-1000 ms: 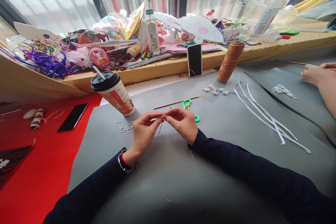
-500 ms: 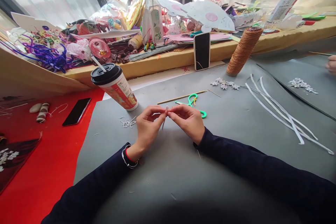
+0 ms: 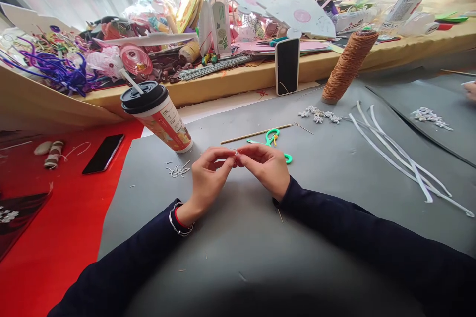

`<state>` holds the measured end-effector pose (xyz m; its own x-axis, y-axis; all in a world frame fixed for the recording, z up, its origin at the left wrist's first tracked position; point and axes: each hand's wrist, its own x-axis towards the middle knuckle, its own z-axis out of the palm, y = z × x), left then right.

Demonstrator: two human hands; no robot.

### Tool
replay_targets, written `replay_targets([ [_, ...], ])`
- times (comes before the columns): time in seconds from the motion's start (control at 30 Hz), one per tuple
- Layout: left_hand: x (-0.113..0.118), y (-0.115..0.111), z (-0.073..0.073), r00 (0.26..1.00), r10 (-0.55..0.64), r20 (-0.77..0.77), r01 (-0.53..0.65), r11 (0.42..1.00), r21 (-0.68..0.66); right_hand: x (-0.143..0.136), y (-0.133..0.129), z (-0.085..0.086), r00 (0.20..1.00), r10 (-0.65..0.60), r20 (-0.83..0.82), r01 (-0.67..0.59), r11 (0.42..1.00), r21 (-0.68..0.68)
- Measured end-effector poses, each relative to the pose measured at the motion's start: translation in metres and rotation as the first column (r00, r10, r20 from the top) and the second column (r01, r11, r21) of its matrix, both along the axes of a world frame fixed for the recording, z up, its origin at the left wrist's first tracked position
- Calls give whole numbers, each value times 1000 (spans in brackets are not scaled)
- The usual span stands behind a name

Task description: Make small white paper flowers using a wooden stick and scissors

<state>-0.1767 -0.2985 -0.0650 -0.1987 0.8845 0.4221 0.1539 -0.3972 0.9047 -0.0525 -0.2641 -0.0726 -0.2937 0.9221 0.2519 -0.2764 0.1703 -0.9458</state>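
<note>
My left hand [image 3: 208,176] and my right hand [image 3: 266,166] meet fingertip to fingertip above the grey mat. Both are closed in a pinch on a small piece of white cord [image 3: 236,151]; the fingers hide most of it. Just behind my right hand lie green-handled scissors [image 3: 273,136], partly covered by it. A thin wooden stick [image 3: 256,133] rests beyond my fingertips. Short white cord scraps [image 3: 178,171] are scattered left of my left hand. Small white knotted flowers [image 3: 319,115] lie farther back, close to long white cords [image 3: 401,158] on the right.
A paper cup with a straw [image 3: 158,116] stands at left, near a dark phone [image 3: 103,154] on red cloth. Another phone [image 3: 287,67] leans on the cluttered ledge beside a brown thread cone [image 3: 347,67]. Another person's hand [image 3: 470,90] shows at the right edge.
The white strip that hung below my fingertips no longer shows there. My hands stay pinched together and have turned slightly. The view has shifted a little.
</note>
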Motion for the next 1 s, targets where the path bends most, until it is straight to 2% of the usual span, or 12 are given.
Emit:
replay_targets([
  [0.27, -4, 1, -1, 1000, 11, -29, -14, 993, -115, 0, 0, -6, 995, -44, 94, 36, 996, 87],
  [0.37, -5, 2, -1, 998, 10, -56, -19, 988, -152, 1, 1, -7, 990, -26, 138, 13, 996, 92],
  [0.6, -6, 3, -1, 987, -95, -131, 55, 958, -280, 3, 6, -6, 981, 0, 193, -11, 998, 55],
  [0.7, -10, 5, -1, 975, -210, -69, 166, 904, -394, 4, 8, -6, 975, 28, 222, -38, 999, 37],
  [0.8, -14, 8, 1, 937, -318, 147, 348, 796, -496, 6, 10, -6, 970, 68, 233, -84, 995, 61],
  [0.9, -18, 10, 4, 879, -355, 317, 474, 720, -507, 7, 12, -6, 967, 95, 238, -120, 989, 92],
  [1.0, -21, 12, 5, 856, -386, 344, 516, 678, -524, 9, 14, -7, 955, 91, 282, -129, 984, 120],
])
